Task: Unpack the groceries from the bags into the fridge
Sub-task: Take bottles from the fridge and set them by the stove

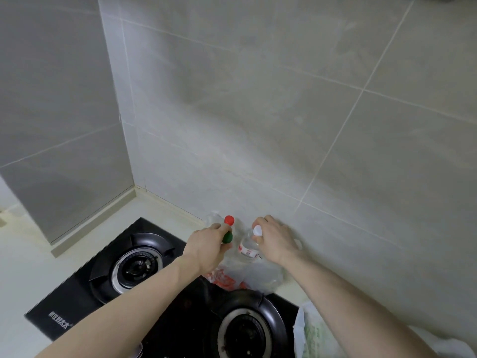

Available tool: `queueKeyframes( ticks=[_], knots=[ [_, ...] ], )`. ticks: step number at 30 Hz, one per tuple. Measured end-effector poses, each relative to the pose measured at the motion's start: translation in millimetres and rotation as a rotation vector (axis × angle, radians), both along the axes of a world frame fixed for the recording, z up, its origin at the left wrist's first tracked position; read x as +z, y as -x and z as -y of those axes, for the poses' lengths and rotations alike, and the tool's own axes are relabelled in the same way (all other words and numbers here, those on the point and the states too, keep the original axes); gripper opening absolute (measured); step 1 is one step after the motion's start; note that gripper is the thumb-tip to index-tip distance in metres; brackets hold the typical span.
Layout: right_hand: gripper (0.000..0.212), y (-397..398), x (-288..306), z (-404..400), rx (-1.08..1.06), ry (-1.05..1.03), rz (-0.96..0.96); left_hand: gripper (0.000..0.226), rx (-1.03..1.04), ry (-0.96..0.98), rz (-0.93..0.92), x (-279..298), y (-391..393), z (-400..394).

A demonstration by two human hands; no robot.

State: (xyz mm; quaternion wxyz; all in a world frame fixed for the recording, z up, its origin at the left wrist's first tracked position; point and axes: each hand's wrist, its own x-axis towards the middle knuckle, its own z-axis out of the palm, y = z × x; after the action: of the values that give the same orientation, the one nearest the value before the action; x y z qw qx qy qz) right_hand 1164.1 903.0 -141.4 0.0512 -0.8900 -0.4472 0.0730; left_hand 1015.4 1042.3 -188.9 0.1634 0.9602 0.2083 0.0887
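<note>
A translucent plastic grocery bag (260, 275) with red print sits on the counter against the tiled wall, behind the stove. My left hand (206, 248) grips the necks of two bottles standing in it, one with a red cap (229, 220) and one with a green cap (227, 237). My right hand (277, 241) holds the neck of a clear bottle with a white cap (257, 231) and a red-and-white label. The lower parts of the bottles are hidden by the bag and my hands.
A black two-burner gas stove (59, 313) lies under my forearms. A second bag with green print (315, 334) sits at the right of the stove. Grey tiled walls (284, 112) meet in a corner at the left.
</note>
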Motion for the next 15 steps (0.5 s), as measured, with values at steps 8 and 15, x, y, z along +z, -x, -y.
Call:
queueKeyframes(
  ticks=[8,15],
  knots=[
    [0.019,31,64,53,-0.037,-0.51,-0.095,0.025,-0.031,0.04,0.359,74,41,23],
    [0.017,86,129,142,-0.043,-0.762,-0.095,0.023,-0.148,0.09,0.526,149,91,67]
  ],
)
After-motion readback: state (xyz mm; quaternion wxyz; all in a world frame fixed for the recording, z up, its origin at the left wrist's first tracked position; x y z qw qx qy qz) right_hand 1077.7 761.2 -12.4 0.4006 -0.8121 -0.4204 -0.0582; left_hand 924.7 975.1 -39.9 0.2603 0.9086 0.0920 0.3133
